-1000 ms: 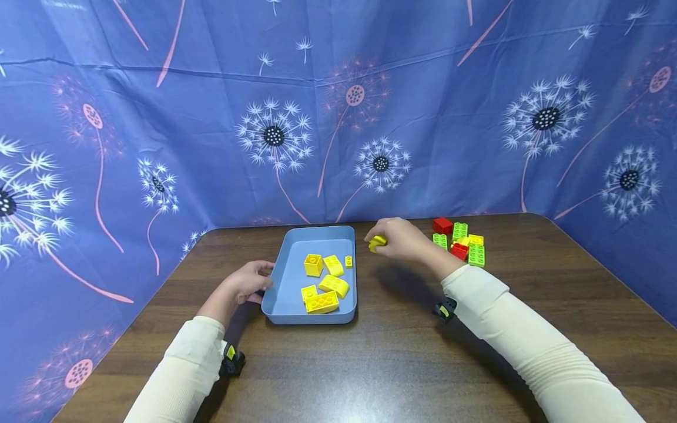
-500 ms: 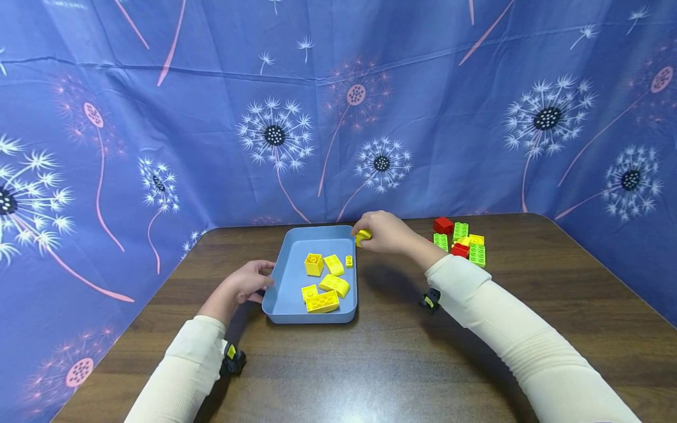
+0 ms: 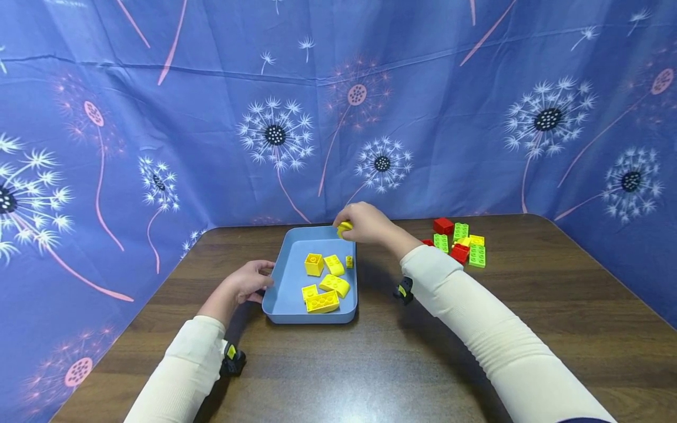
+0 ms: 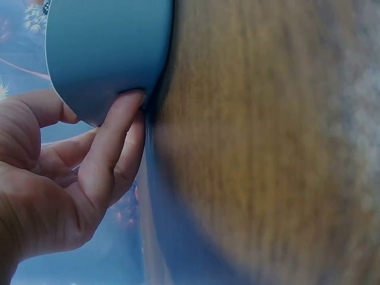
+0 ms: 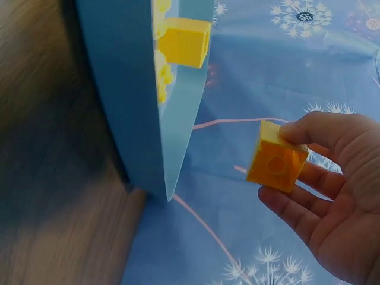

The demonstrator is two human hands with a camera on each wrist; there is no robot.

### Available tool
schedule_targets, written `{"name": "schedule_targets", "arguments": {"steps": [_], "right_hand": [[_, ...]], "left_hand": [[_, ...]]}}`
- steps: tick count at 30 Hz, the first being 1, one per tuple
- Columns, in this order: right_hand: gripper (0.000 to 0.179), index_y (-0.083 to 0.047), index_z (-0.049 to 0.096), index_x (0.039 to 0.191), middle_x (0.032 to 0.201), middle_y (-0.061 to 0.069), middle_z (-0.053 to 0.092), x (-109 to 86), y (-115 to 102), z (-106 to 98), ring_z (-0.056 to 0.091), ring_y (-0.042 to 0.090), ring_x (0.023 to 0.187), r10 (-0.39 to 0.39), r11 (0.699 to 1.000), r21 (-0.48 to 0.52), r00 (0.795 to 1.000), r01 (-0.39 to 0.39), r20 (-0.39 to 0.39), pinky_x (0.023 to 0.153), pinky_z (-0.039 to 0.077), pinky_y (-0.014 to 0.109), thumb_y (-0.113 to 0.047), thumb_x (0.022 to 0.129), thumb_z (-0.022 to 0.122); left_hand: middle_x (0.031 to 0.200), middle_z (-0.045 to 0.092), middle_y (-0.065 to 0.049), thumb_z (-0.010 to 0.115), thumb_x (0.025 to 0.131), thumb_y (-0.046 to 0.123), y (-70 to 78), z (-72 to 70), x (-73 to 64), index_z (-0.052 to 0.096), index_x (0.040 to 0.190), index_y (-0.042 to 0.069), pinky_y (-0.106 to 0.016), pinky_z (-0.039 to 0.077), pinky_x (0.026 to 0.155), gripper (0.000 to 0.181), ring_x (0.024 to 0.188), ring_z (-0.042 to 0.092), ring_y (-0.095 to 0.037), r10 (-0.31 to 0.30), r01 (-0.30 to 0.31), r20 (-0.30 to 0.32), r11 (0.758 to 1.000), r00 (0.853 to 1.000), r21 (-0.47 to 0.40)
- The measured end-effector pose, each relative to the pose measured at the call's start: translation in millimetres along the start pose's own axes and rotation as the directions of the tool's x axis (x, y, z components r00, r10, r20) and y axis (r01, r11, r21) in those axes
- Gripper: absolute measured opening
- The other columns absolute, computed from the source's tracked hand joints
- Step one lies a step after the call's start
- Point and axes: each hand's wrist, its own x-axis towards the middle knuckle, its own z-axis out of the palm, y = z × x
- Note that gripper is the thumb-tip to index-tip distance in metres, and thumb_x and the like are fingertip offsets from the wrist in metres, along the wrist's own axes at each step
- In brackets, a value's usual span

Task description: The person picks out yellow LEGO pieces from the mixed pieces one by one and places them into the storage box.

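Note:
My right hand [image 3: 365, 222] pinches a yellow toy brick [image 5: 276, 157] between thumb and fingers, over the far right corner of a blue tray [image 3: 309, 319]. In the right wrist view the brick's hollow underside faces the camera, and it is held above the tray's rim. My left hand [image 3: 247, 282] grips the tray's left side; the left wrist view shows a fingertip [image 4: 132, 101] against the outer wall near its base and another finger at the rim. Several yellow bricks [image 3: 334, 285] lie inside the tray, among them a square one [image 3: 314, 265].
Right of the tray, a loose group of bricks lies on the wooden table [image 3: 328, 370]: red [image 3: 443, 225], green [image 3: 477, 255] and yellow [image 3: 476, 240]. A blue dandelion-print cloth [image 3: 444, 117] hangs behind the table's far edge.
My right hand has carried the yellow brick leftward, from beside the tray to over its far right corner. My left hand and the tray have stayed in place.

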Motion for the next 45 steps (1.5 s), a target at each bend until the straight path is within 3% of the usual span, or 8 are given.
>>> {"name": "schedule_targets", "arguments": {"steps": [4,12,18,25,31,45], "right_hand": [[0.024,-0.01,0.075,0.107,0.102,0.003,0.071,8.3,-5.2,0.2,0.057,0.019,0.084,0.032,0.999,0.024,0.999,-0.032,0.015,0.071,0.049,0.032,-0.009,0.085,0.067],[0.026,-0.012,0.074,0.112,0.112,0.002,0.07,23.4,-13.1,7.9,0.061,0.019,0.102,0.072,0.997,0.035,0.996,-0.074,0.061,0.086,0.051,0.035,-0.011,0.087,0.067],[0.026,-0.011,0.074,0.113,0.115,0.004,0.069,31.0,-9.2,17.7,0.061,0.021,0.107,0.155,0.983,0.09,0.987,-0.159,0.05,0.091,0.051,0.038,-0.01,0.087,0.068],[0.023,-0.011,0.074,0.109,0.113,0.007,0.068,39.2,-1.9,32.7,0.06,0.023,0.107,0.281,0.946,0.155,0.959,-0.283,0.038,0.091,0.051,0.038,-0.012,0.087,0.069],[0.026,-0.008,0.073,0.112,0.112,0.008,0.067,42.5,-0.3,43.5,0.06,0.023,0.103,0.338,0.924,0.172,0.94,-0.34,0.043,0.088,0.052,0.036,-0.013,0.087,0.07],[0.032,-0.006,0.068,0.119,0.117,0.007,0.066,43.6,-0.5,60.0,0.058,0.022,0.099,0.402,0.909,0.077,0.911,-0.409,0.094,0.086,0.05,0.035,-0.012,0.087,0.067]], "left_hand": [[0.129,0.044,-0.028,0.05,0.088,-0.006,0.2,0.1,1.3,0.034,0.145,-0.005,-0.047,0.058,0.072,0.059,0.093,0.056,-0.028,0.0,0.0,0.004,1.0,1.0,-0.005],[0.129,0.044,-0.029,0.05,0.089,-0.006,-0.3,0.0,0.0,0.033,0.145,-0.005,-0.048,0.058,0.073,0.059,0.095,0.056,-0.029,-0.001,0.001,0.008,1.0,1.0,-0.002],[0.128,0.045,-0.029,0.05,0.088,-0.006,-1.9,0.1,1.7,0.034,0.145,-0.005,-0.049,0.058,0.074,0.059,0.1,0.057,-0.032,0.004,-0.004,0.007,1.0,1.0,-0.015],[0.129,0.044,-0.03,0.049,0.089,-0.006,-2.2,0.0,1.1,0.033,0.145,-0.006,-0.05,0.057,0.075,0.059,0.101,0.057,-0.033,0.007,-0.007,0.013,1.0,1.0,-0.014],[0.13,0.042,-0.031,0.049,0.088,-0.006,-0.8,-0.2,-0.5,0.033,0.145,-0.006,-0.05,0.057,0.075,0.059,0.102,0.055,-0.034,0.008,-0.008,0.016,1.0,1.0,-0.013],[0.132,0.042,-0.032,0.048,0.089,-0.006,-0.2,-1.7,0.5,0.032,0.146,-0.005,-0.05,0.057,0.075,0.059,0.106,0.055,-0.037,0.006,-0.006,0.024,1.0,1.0,-0.016]]}}
